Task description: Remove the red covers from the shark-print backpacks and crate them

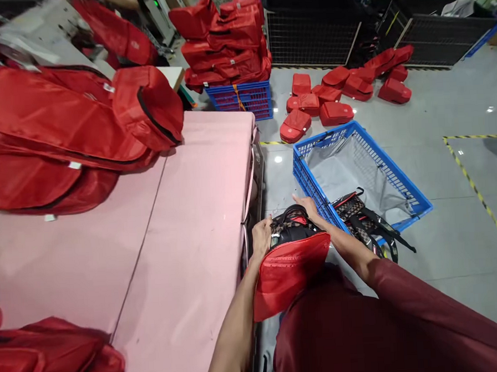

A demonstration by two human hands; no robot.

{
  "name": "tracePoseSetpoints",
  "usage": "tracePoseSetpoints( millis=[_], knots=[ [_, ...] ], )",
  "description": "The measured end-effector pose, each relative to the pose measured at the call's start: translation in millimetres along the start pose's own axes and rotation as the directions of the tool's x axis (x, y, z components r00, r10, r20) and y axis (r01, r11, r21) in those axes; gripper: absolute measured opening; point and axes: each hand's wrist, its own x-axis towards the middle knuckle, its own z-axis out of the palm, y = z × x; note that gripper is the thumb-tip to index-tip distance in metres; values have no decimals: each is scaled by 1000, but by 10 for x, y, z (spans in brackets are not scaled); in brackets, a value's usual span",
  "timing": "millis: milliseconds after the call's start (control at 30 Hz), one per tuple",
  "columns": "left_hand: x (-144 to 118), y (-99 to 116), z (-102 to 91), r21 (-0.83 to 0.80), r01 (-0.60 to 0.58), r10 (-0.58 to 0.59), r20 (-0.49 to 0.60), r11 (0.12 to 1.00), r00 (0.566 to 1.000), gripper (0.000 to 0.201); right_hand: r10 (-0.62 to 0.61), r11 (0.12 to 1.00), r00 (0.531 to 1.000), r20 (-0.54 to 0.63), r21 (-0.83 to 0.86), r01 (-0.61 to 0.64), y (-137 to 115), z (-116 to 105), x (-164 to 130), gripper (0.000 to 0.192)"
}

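A red backpack (294, 267) hangs in front of my body beside the table's edge, its red panel towards me. Black straps and a dark checkered part show at its top. My left hand (260, 238) grips the left side of its top edge, with the fingertips partly hidden. On the right side, my right hand (310, 209) holds the bag with one finger stretched out; its other fingers are mostly hidden. Right of that hand stands a blue crate (360, 133), with dark checkered straps (361, 219) draped over its near rim.
The pink-covered table (195, 211) fills the left side, bearing large red bags (57, 121) and more red bags (53, 357) nearer. Behind it, stacked red bags (228, 48) rise from another blue crate (244, 97). Several small red backpacks (336, 113) lie on the floor.
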Motion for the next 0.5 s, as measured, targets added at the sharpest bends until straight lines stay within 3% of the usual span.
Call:
tracePoseSetpoints(
  millis=[133,267,367,500],
  knots=[
    [-76,-52,12,19,-53,53,-14,998,998,72,19,1000,990,-138,-13,-21,289,-243,-378,82],
    [-78,-42,34,37,-101,102,-2,994,995,66,68,995,984,-166,-59,-79,608,-236,-855,62],
    [-56,27,10,46,-130,129,29,990,991,59,127,988,964,-235,-56,-144,632,-153,-950,50],
    [-150,40,-119,46,-134,132,35,990,991,60,92,996,948,-306,7,-94,483,-176,-927,60]
  ],
)
